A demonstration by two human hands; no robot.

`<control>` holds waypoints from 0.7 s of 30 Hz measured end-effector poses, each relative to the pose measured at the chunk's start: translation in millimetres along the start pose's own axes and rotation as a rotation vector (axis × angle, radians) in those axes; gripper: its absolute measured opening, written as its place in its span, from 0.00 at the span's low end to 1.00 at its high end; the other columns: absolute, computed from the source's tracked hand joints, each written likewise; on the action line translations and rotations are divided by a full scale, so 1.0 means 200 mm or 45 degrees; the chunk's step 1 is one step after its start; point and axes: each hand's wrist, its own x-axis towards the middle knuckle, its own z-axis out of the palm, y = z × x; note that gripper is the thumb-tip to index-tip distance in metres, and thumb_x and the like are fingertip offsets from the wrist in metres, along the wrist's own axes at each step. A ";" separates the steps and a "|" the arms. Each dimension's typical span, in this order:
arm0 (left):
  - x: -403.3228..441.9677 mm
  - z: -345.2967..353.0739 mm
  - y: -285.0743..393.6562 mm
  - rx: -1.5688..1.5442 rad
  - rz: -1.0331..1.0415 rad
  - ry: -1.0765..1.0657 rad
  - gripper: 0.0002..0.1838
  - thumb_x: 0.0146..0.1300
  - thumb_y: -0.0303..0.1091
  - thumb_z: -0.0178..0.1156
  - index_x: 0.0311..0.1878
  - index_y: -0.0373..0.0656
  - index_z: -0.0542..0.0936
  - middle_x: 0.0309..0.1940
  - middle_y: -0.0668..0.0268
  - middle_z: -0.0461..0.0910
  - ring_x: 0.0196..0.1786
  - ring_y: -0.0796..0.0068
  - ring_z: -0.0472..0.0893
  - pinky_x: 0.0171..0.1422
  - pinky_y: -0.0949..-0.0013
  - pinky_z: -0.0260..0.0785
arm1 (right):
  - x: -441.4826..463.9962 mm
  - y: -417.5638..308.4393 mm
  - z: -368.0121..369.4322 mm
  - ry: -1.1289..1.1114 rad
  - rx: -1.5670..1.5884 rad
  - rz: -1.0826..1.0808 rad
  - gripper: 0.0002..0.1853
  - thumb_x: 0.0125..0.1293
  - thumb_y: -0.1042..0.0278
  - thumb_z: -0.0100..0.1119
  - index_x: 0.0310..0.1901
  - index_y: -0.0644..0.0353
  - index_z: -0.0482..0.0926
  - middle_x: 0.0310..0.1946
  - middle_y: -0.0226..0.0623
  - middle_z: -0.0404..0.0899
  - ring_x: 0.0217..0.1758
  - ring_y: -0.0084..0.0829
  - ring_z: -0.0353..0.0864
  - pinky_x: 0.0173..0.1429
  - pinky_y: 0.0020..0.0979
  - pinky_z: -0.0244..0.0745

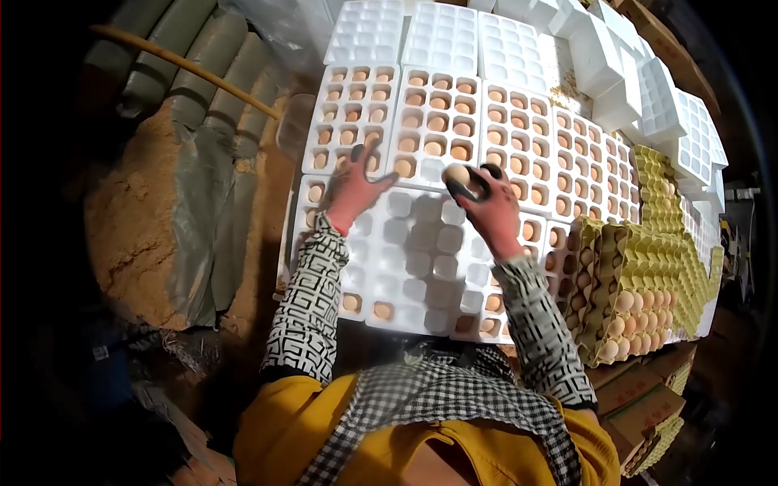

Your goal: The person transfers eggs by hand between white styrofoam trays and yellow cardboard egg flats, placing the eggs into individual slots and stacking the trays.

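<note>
Both hands wear pink gloves with dark fingertips. My right hand point(485, 198) holds a brown egg point(456, 175) between thumb and fingers, above the front edge of a white foam tray point(395, 130) full of eggs. My left hand point(358, 185) has its fingers spread over the lower part of the neighbouring foam tray point(309, 121), with no egg visible in its grasp. Below the hands lies a foam tray point(395, 267) with many empty compartments and an egg point(382, 310) near its front edge.
Stacked yellow egg cartons point(604, 300) with eggs stand at the right. Foam trays without eggs point(442, 36) line the back, and white foam pieces point(596, 61) pile up at the back right. A wooden pole point(186, 65) slants over grey rolls point(212, 73) at the left.
</note>
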 end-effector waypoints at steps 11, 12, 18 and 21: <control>-0.21 0.02 -0.19 -0.295 0.201 0.780 0.21 0.61 0.28 0.61 0.59 0.43 0.77 0.57 0.53 0.74 0.59 0.54 0.75 0.65 0.58 0.67 | -0.10 -0.09 0.33 0.063 0.067 -0.459 0.25 0.52 0.70 0.66 0.55 0.55 0.76 0.56 0.50 0.73 0.51 0.52 0.77 0.51 0.46 0.76; -0.22 0.13 -0.23 0.018 0.301 0.749 0.24 0.57 0.26 0.60 0.59 0.45 0.76 0.59 0.50 0.69 0.63 0.50 0.71 0.70 0.53 0.61 | -0.11 -0.08 0.42 0.096 -0.054 -0.723 0.24 0.52 0.70 0.65 0.54 0.55 0.77 0.57 0.52 0.73 0.55 0.53 0.75 0.56 0.48 0.72; -0.13 0.23 -0.30 0.217 0.470 0.393 0.19 0.60 0.30 0.56 0.56 0.41 0.78 0.54 0.49 0.78 0.58 0.46 0.75 0.65 0.51 0.67 | -0.23 -0.04 0.52 -0.196 0.001 -0.650 0.31 0.59 0.57 0.63 0.63 0.58 0.69 0.63 0.54 0.67 0.69 0.58 0.62 0.73 0.54 0.55; -0.16 0.18 -0.27 0.271 0.468 0.228 0.25 0.58 0.28 0.61 0.61 0.41 0.75 0.61 0.50 0.72 0.65 0.48 0.69 0.71 0.52 0.60 | -0.43 -0.06 -0.17 -0.163 0.268 -0.524 0.38 0.55 0.55 0.70 0.67 0.55 0.68 0.64 0.55 0.66 0.69 0.57 0.63 0.74 0.51 0.56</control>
